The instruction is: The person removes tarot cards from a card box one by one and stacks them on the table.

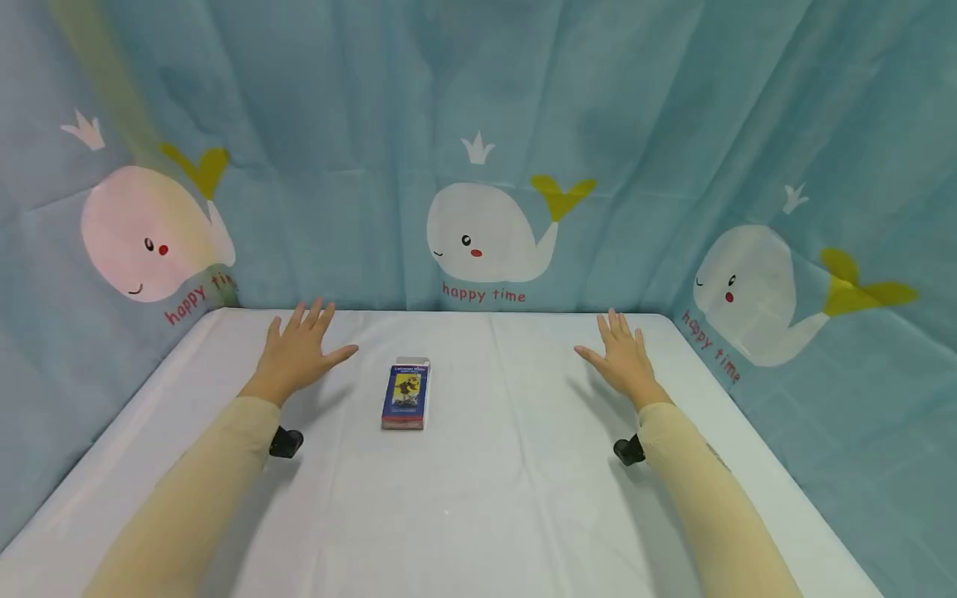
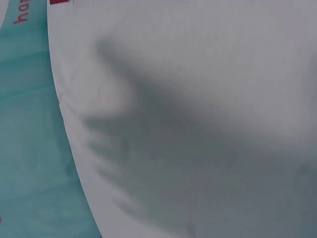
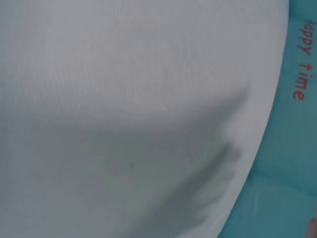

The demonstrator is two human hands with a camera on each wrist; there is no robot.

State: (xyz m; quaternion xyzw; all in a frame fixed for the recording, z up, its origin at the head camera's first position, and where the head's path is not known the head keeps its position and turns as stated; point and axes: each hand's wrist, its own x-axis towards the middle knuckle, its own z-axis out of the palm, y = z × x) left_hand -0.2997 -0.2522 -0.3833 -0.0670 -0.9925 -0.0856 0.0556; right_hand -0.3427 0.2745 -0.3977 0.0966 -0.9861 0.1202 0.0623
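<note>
A blue card box (image 1: 406, 394) with a yellow picture on its front lies on the white-covered table, left of the middle in the head view. To its left, the left hand (image 1: 295, 353) is held above the cloth with fingers spread and nothing in it. Farther over on the right side, the right hand (image 1: 619, 359) is likewise spread and holds nothing. In the left wrist view a hand's shadow falls across the white cloth (image 2: 223, 59), and a corner of a red thing (image 2: 59, 1) shows at the top. Only cloth and shadow fill most of the right wrist view.
A blue-green curtain (image 1: 336, 224) with printed whales hangs behind the table and along both sides. The white tablecloth (image 1: 478, 490) reaches to it. Small black devices (image 1: 287, 442) sit under both wrists, below the beige sleeves (image 1: 194, 498).
</note>
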